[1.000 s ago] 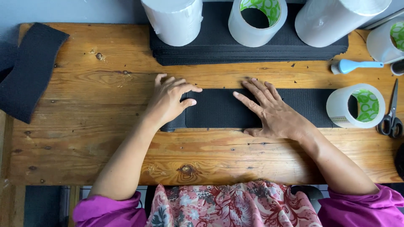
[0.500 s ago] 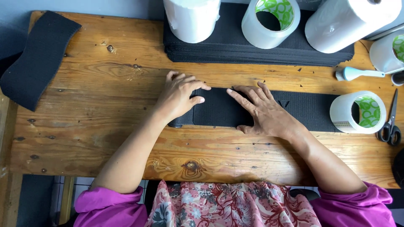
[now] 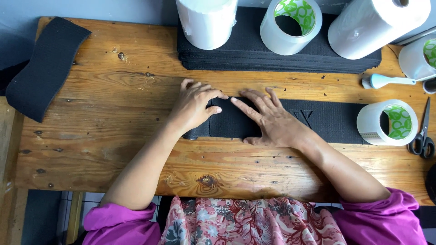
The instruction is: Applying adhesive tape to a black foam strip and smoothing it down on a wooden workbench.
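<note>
The left hand [image 3: 195,106] lies flat, fingers spread, on the folded left end of a black elastic band [image 3: 331,120] stretched along the wooden counter [image 3: 113,113]; the right hand [image 3: 272,120] presses open-palmed just beside it. The band looks light, soft and limp, best pinched at an edge or end.

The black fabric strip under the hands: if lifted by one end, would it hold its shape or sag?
The black fabric strip would probably sag: it lies flat under the left hand and right hand, and a similar strip droops over the table's edge. It looks light and unlikely to roll.
</note>
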